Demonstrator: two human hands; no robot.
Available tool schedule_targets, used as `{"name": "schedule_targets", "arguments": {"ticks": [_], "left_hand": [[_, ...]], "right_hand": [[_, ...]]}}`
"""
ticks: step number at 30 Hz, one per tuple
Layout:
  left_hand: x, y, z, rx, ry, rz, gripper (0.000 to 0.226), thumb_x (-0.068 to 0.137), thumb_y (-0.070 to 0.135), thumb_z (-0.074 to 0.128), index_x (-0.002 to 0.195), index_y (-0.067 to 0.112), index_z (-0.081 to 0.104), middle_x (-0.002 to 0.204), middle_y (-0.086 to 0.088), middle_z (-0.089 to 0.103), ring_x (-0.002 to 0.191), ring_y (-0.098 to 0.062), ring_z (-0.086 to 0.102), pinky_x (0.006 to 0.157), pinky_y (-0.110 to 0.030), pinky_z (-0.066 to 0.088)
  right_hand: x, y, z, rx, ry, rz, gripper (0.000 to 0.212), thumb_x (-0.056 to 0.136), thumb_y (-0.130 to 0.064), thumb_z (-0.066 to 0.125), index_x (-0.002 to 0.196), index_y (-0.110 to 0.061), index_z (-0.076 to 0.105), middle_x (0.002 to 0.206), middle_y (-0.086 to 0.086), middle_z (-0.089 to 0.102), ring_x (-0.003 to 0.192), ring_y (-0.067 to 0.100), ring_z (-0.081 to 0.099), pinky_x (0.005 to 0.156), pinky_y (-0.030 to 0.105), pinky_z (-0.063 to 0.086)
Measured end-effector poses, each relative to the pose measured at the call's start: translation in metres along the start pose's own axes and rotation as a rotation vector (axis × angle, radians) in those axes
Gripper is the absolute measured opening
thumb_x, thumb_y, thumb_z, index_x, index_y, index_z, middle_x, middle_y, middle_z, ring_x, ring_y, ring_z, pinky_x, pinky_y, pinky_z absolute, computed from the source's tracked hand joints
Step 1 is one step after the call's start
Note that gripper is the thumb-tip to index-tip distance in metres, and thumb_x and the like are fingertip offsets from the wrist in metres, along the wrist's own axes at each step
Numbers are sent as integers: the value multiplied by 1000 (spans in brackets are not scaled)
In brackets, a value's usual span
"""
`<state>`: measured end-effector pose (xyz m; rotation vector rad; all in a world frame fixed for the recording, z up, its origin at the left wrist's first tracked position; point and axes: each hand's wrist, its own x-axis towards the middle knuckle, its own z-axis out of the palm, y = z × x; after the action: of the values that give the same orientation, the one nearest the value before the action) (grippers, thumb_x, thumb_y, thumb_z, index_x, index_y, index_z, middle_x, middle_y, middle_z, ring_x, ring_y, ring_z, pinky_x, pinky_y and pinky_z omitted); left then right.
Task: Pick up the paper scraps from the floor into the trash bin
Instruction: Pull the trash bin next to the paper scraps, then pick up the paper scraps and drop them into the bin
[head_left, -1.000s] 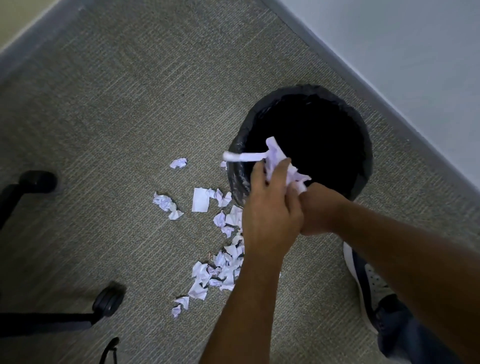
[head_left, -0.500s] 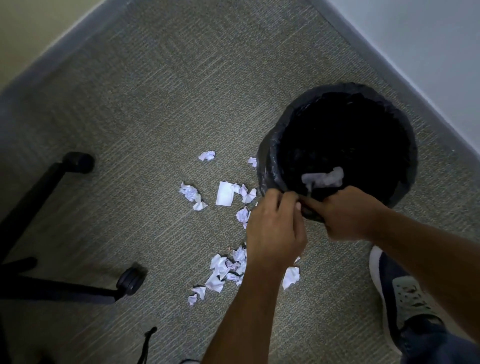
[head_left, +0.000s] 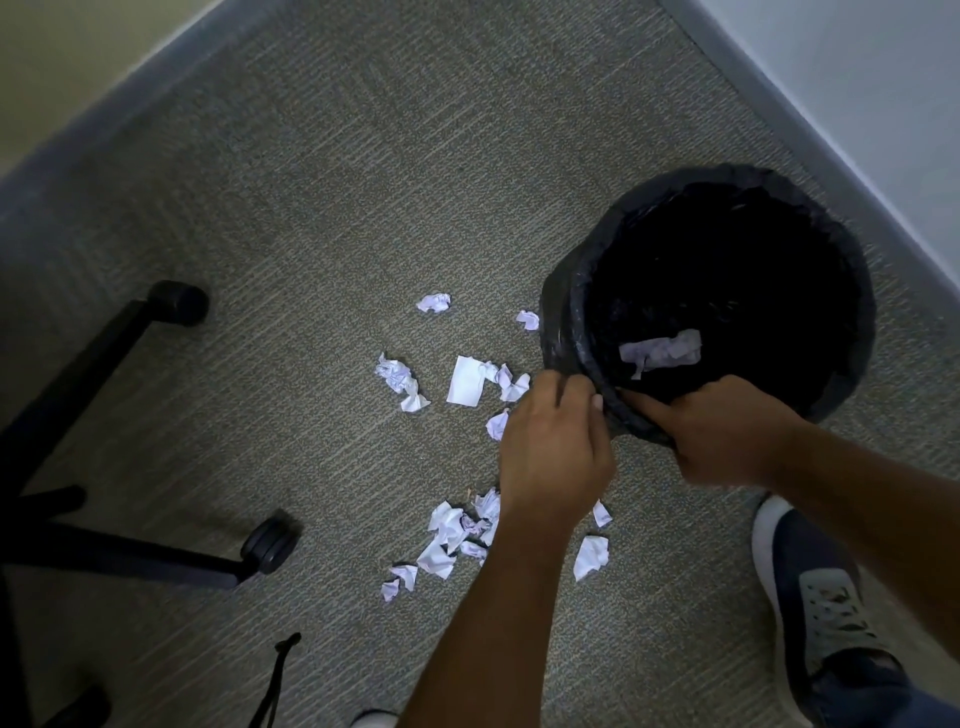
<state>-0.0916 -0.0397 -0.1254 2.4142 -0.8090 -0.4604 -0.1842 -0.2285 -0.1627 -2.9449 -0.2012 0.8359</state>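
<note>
A round trash bin (head_left: 571, 317) with a black liner stands on the carpet at the right. A crumpled white paper (head_left: 660, 351) lies inside it. Several paper scraps remain on the floor: one (head_left: 434, 302) far left of the bin, a flat piece (head_left: 465, 381), a crumpled one (head_left: 397, 376), and a cluster (head_left: 449, 535) beside my left forearm. My left hand (head_left: 556, 447) hovers just outside the near rim, fingers loosely curled, nothing visible in it. My right hand (head_left: 722, 431) rests over the near rim, fingers pointing left, holding no paper.
Black chair legs with castors (head_left: 267, 545) spread across the left side. A wall with a grey baseboard (head_left: 831, 156) runs behind the bin. My shoe (head_left: 810, 587) stands at the lower right. A black strap (head_left: 280, 670) lies near the bottom edge.
The bundle of paper that both hands held over the bin has dropped into it. Both hands have drawn back to the near rim, and the view has shifted left.
</note>
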Motion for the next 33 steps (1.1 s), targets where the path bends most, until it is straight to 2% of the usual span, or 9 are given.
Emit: {"name": "schedule_targets", "arguments": {"ticks": [6,10,13,15,17,21,26,30,33], "left_hand": [[8,3,0,-50,-4,-88,28,100,39,37,101,15,50,100,-3,50,80,-23,53,67,-39,46],[28,10,1,-313,-68,-303,46,95,48,45,129,17,40,121,-6,56,106,-25,56,84,-41,49],[46,15,-3,-437,-59,-375,47,89,30,56,131,18,37,121,-7,58,110,-26,57,89,-41,50],[55,18,-13,-428,-81,-441,46,83,15,57,125,14,37,116,-10,59,105,-30,58,86,-42,50],[61,15,-26,-456,-70,-517,48,73,13,54,118,14,38,108,-11,61,98,-31,61,83,-44,53],[62,-13,-64,-327,63,-538,43,73,24,56,111,15,39,104,-8,59,93,-30,60,80,-47,53],[46,-71,-134,-86,312,-441,27,93,32,49,112,13,43,106,-15,60,94,-36,58,76,-40,46],[4,-132,-186,-32,317,-557,20,97,28,46,111,14,42,95,-22,63,87,-42,61,70,-39,43],[-32,-161,-205,-47,403,-736,22,98,26,46,115,11,43,95,-18,59,92,-41,59,70,-39,40]], "right_hand": [[1,0,4,0,-15,17,93,76,-37,41,156,-32,-6,112,2,72,89,20,70,69,30,54],[1,-1,4,8,6,32,93,75,-34,42,156,-32,-2,113,2,71,88,21,70,67,31,55],[-3,-5,4,3,24,45,87,77,-31,49,157,-27,15,113,-2,70,85,20,69,64,32,56],[-9,-5,1,-65,83,22,84,71,-28,62,151,-21,38,100,1,74,73,23,70,55,31,53],[-13,-5,-3,-111,207,-25,82,61,-21,73,139,-14,52,88,5,76,59,27,69,50,31,51],[-10,-27,-28,-225,330,-221,60,77,-24,51,135,-12,46,101,17,76,68,32,74,59,39,55],[29,-75,-74,-327,296,-354,63,76,-23,69,134,-13,48,108,20,74,82,38,74,69,43,56],[66,-124,-104,-366,277,-434,47,86,-19,50,133,-14,50,102,16,75,82,37,73,76,43,57],[94,-161,-117,-387,281,-477,41,89,-16,52,130,-15,57,103,14,74,92,36,69,88,47,52]]}}
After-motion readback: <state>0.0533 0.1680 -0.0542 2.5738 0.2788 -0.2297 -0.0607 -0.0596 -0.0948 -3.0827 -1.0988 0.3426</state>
